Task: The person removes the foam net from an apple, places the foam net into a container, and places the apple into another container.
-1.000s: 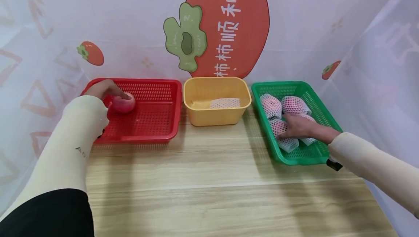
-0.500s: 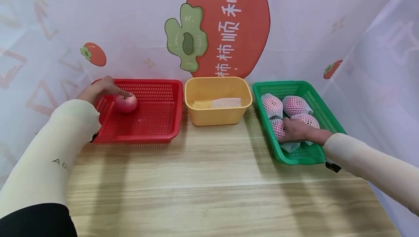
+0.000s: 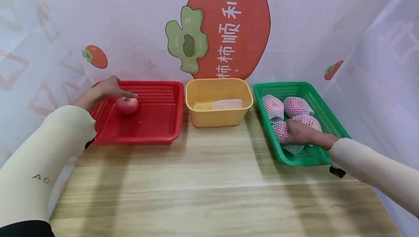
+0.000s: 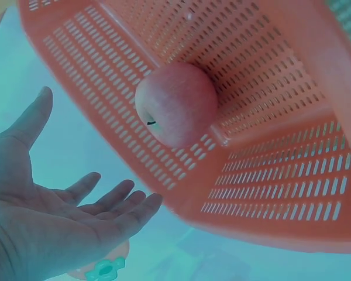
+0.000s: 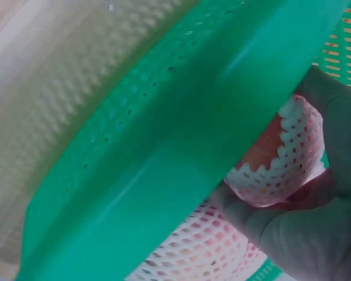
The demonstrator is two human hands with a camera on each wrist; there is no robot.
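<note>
A bare red apple (image 3: 126, 106) lies toward the left of the red basket (image 3: 157, 124). My left hand (image 3: 110, 88) is over the basket's left rim, fingers extended above the apple in the head view. From the left wrist, that hand (image 4: 64, 216) shows spread, relaxed fingers apart from the apple (image 4: 176, 105). On the right, my right hand (image 3: 298, 133) reaches into the green basket (image 3: 328, 120). Its thumb and fingers grip an apple in a white foam net (image 3: 280, 130), whose bare red skin shows through the net's open end in the right wrist view.
Several other net-wrapped apples (image 3: 273, 107) surround the right hand in the green basket. Between the two baskets stands a yellow bin (image 3: 214, 118) with a flat, empty foam net (image 3: 227, 104) inside. A printed cloth (image 3: 137, 29) hangs behind the wooden table (image 3: 196, 179).
My left hand has let go of the apple in the red basket and drawn up and left. The right hand has shifted slightly around the netted apple.
</note>
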